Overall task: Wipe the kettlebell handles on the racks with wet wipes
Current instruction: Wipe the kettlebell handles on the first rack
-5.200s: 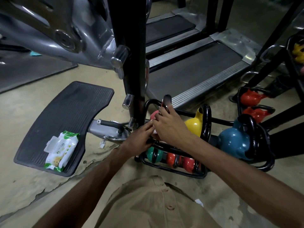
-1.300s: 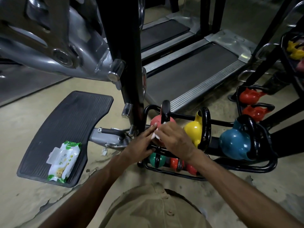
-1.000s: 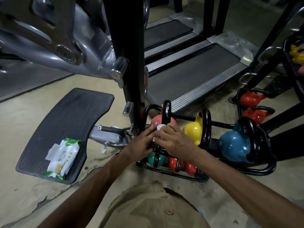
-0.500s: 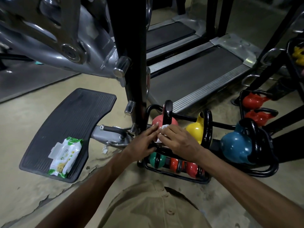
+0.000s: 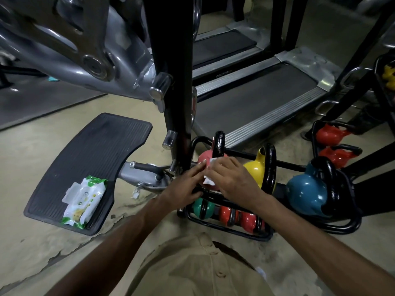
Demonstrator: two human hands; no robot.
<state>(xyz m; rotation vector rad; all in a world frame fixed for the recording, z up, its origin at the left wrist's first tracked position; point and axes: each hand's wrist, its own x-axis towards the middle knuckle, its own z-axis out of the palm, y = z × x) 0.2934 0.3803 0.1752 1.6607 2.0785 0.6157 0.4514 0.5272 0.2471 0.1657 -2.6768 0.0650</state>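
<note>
Right hand (image 5: 233, 180) gripped a wipe (image 5: 209, 182) on the pink kettlebell (image 5: 203, 159). Left hand (image 5: 183, 186) touched it with straight fingers (image 5: 196, 170), a black post (image 5: 177, 92) just beyond them.

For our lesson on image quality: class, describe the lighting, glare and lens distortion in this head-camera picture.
Head view: dim overall; bright glints on the blue kettlebell and on the glossy black handle of the pink kettlebell; the wide-angle lens stretches the forearms toward the bottom corners; the wipe in the right hand looks washed out.
</note>
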